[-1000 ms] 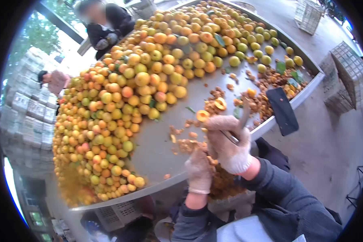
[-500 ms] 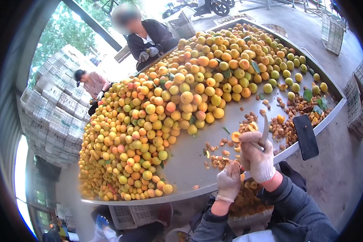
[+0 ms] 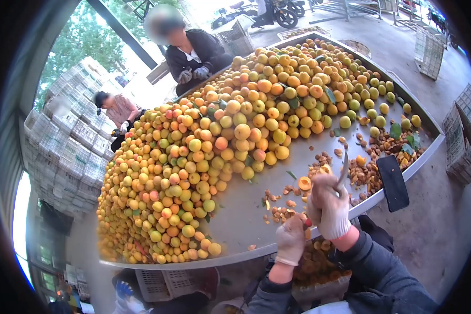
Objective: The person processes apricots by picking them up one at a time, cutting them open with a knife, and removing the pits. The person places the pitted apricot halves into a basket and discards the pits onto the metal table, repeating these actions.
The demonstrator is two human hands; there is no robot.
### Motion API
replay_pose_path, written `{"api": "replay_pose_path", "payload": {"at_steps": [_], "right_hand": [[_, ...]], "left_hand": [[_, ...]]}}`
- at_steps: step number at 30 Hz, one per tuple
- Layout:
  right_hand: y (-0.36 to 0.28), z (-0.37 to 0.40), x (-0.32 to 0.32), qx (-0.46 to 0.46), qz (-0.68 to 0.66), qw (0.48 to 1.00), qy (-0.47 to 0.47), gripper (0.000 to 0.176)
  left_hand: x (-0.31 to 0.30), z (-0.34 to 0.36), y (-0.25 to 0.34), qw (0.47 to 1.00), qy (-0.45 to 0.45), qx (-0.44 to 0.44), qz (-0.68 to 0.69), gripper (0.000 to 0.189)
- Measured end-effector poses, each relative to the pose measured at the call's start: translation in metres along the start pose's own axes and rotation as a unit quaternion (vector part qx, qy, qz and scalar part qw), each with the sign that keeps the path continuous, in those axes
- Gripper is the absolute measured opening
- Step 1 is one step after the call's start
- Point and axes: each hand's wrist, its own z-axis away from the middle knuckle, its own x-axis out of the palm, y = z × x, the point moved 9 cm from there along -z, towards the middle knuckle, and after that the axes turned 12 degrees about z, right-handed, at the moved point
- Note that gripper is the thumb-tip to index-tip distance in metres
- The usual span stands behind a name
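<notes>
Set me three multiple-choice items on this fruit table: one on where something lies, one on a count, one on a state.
1. Where does the black phone lie?
A. across the near rim of the metal table
B. on top of the fruit heap
C. in a crate on the ground

2. How many other people show at the far side of the table?
A. one
B. two
C. four

3. What state is the right hand in?
A. flat and empty
B. closed on a knife, blade pointing up
C. out of view

Answers:
1 A, the phone rests on the table's edge, clear of the heap.
2 B, a person in a dark jacket and a person in a dark cap are there.
3 B, the gloved fingers wrap the handle and the blade rises above them.
</notes>
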Motion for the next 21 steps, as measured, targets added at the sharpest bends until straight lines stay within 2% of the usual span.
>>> {"api": "replay_pose_path", "payload": {"at_steps": [1, 2, 5, 6, 9, 11, 12, 13, 14, 15, 17, 19, 20, 21], "right_hand": [[0.014, -0.004, -0.005, 0.087, -0.077, 0.992, 0.043, 0.015], [0.021, -0.004, -0.005, 0.144, -0.109, 0.982, 0.059, 0.016], [0.042, -0.016, -0.013, 0.148, -0.222, 0.96, 0.089, 0.019], [0.042, -0.021, -0.017, 0.127, -0.231, 0.96, 0.096, 0.018], [0.031, -0.028, -0.03, 0.075, -0.235, 0.963, 0.108, 0.018], [0.01, -0.029, -0.038, 0.031, -0.128, 0.984, 0.124, 0.019], [0.008, -0.03, -0.043, 0.012, -0.104, 0.989, 0.104, 0.016], [0.008, -0.028, -0.046, 0.013, -0.104, 0.989, 0.104, 0.016], [0.002, -0.028, -0.038, -0.001, 0.044, 0.998, 0.041, 0.017], [0.0, -0.024, -0.028, -0.014, 0.191, 0.981, -0.023, 0.019], [0.006, -0.005, 0.0, -0.001, 0.247, 0.956, -0.16, 0.019], [0.005, 0.008, 0.021, -0.144, 0.355, 0.89, -0.246, 0.022], [0.004, 0.008, 0.019, -0.143, 0.356, 0.89, -0.245, 0.022], [0.008, 0.011, 0.021, -0.129, 0.405, 0.861, -0.278, 0.024]], "left_hand": [[-0.001, 0.001, -0.023, 0.981, 0.024, -0.145, 0.127, 0.032], [0.0, 0.001, -0.019, 0.979, 0.023, -0.16, 0.128, 0.032], [0.01, 0.015, -0.024, 0.915, -0.009, -0.31, 0.258, 0.034], [0.008, 0.015, -0.031, 0.909, -0.012, -0.328, 0.257, 0.034], [0.013, 0.009, -0.038, 0.888, -0.049, -0.319, 0.329, 0.04], [0.007, -0.004, -0.025, 0.893, -0.016, -0.229, 0.387, 0.041], [0.007, -0.013, -0.027, 0.855, -0.113, -0.208, 0.462, 0.042], [0.006, -0.014, -0.024, 0.855, -0.113, -0.208, 0.462, 0.042], [0.001, -0.016, -0.019, 0.877, -0.088, -0.189, 0.432, 0.041], [-0.003, -0.018, -0.016, 0.898, -0.062, -0.169, 0.402, 0.041], [0.002, -0.018, -0.009, 0.905, -0.069, -0.151, 0.392, 0.042], [0.001, -0.017, -0.007, 0.913, -0.077, -0.133, 0.379, 0.043], [-0.001, -0.015, -0.006, 0.923, -0.098, -0.106, 0.357, 0.041], [-0.001, -0.014, -0.003, 0.932, -0.119, -0.079, 0.334, 0.04]]}}
